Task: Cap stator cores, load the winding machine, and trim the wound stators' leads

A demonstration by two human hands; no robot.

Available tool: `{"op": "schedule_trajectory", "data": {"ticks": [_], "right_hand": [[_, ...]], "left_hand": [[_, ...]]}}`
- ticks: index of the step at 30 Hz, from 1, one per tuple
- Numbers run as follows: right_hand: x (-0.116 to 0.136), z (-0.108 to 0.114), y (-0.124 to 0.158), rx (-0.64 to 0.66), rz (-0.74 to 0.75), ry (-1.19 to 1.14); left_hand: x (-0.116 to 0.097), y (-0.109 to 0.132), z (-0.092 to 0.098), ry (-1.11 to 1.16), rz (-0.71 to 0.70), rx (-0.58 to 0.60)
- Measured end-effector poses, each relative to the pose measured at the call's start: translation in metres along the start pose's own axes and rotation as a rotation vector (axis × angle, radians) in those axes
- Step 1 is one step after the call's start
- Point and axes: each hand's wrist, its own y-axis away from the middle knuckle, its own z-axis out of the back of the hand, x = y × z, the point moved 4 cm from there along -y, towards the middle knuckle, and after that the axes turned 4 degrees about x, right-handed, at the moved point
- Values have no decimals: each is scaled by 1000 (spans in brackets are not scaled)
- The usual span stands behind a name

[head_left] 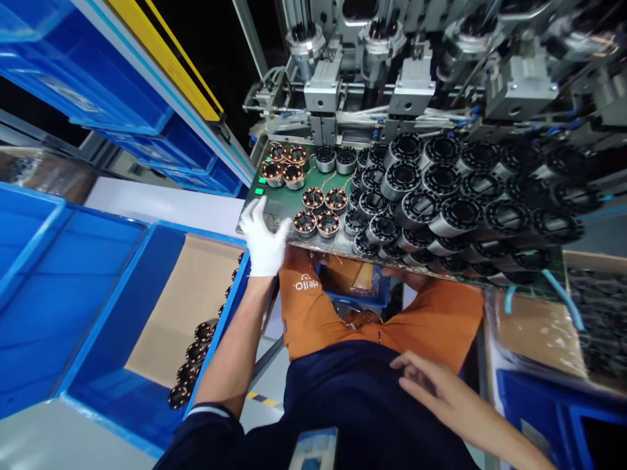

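Note:
My left hand (264, 240), in a white glove, is at the left front corner of the worktop (281, 209). Its fingers and thumb are spread, and nothing shows between them. Just right of it sit copper-wound stators (304, 223) in a small group, loose wire ends sticking up. Another cluster of wound stators (272, 171) lies farther back, beside small green lights. My bare right hand (431, 378) hovers over or rests on my lap, which I cannot tell. Its fingers are loosely bent and apart, with no object visible in them.
Stacked dark unwound stator cores (455, 215) crowd the worktop's right side. Behind stands a winding machine (414, 85). At left, a blue bin (112, 326) holds cardboard and a row of wound stators (196, 352). A yellow post (171, 59) rises nearby.

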Motion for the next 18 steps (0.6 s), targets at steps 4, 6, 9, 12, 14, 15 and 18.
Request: {"op": "schedule_trajectory", "data": {"ticks": [4,6,9,12,14,15,18], "right_hand": [[5,0,-8,-24,7,10],[17,-3,-11,8,30,35],[34,-6,-13,40,59,57],[39,-5,-12,5,89,63],[34,-5,-11,-30,94,58],[31,-5,-10,-42,91,53],[29,-4,-8,-61,103,55]], "left_hand": [[21,-67,-4,9,175,44],[21,-94,-9,45,176,93],[16,-110,-13,109,174,96],[13,-105,-7,182,209,32],[13,-97,3,248,244,-45],[11,-90,9,287,254,-88],[-3,-55,32,425,244,-169]]}}
